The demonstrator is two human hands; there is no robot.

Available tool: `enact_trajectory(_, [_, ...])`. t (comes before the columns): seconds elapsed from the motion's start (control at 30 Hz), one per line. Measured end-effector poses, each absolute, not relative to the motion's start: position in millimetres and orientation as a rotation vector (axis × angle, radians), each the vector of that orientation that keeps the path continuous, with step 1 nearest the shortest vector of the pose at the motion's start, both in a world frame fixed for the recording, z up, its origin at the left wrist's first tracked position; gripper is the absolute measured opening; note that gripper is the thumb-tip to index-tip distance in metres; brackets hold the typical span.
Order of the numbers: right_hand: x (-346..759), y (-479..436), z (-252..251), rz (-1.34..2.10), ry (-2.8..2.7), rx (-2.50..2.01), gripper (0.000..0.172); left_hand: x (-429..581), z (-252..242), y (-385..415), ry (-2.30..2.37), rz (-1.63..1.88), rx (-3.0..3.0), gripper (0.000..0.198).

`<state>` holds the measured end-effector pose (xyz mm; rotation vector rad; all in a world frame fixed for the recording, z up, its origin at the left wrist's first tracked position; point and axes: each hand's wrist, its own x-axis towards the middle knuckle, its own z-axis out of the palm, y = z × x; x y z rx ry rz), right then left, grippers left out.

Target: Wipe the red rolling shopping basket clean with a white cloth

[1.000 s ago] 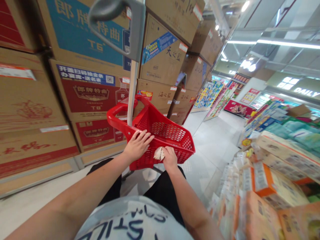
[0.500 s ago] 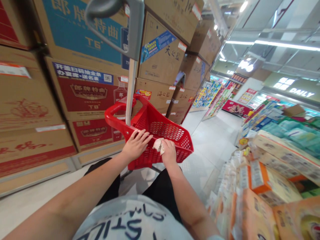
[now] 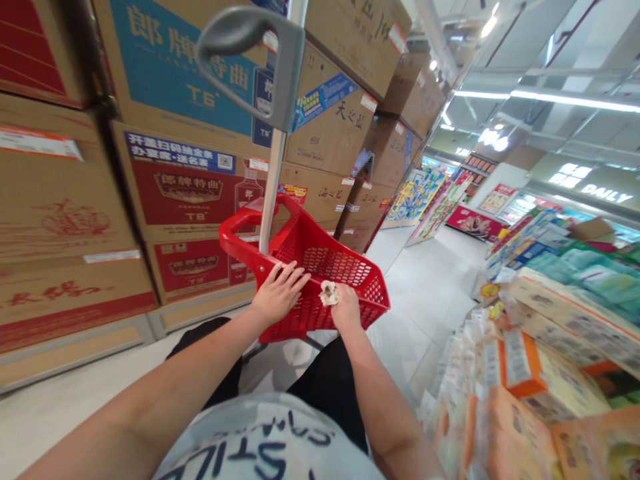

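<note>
A red plastic basket cart (image 3: 345,263) with perforated walls stands in front of my knees. My left hand (image 3: 280,290) lies on its near rim, fingers spread, holding nothing. My right hand (image 3: 347,307) is closed round a crumpled whitish piece (image 3: 329,293), brown in its middle, just over the near rim; I cannot make out what it is. From the cart's left end a metal pole (image 3: 273,180) rises to a grey loop handle (image 3: 287,77).
Stacked cardboard cartons (image 3: 185,193) line the left side. Packaged goods and orange boxes (image 3: 523,363) are piled at the right. A pale tiled aisle floor (image 3: 425,280) runs between them toward distant shelves.
The cart and both hands appear slightly further right in the view. The crumpled piece has turned, showing its brown middle. My left hand remains on the rim.
</note>
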<state>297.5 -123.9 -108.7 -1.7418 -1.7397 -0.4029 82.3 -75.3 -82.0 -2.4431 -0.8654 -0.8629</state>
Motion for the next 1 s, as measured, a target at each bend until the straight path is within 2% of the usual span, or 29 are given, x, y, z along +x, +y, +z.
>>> enact_trajectory(0.2, [300.7,-130.2,-106.1,-0.442,-1.673,-1.770,0.015,86.8,-89.5,-80.1,-0.824,-0.855,-2.440,0.051])
enact_trajectory(0.83, [319.2,-132.5,-112.0,-0.487,-1.588,-1.823,0.017,95.1,-91.8,-72.3,-0.738,-0.789,-2.484,0.055])
enact_trajectory(1.0, [323.5,-135.6,-113.4,-0.462,-1.540,-1.832,0.013,97.5,-92.8,-71.4,-0.684,-0.769,-2.491,0.055])
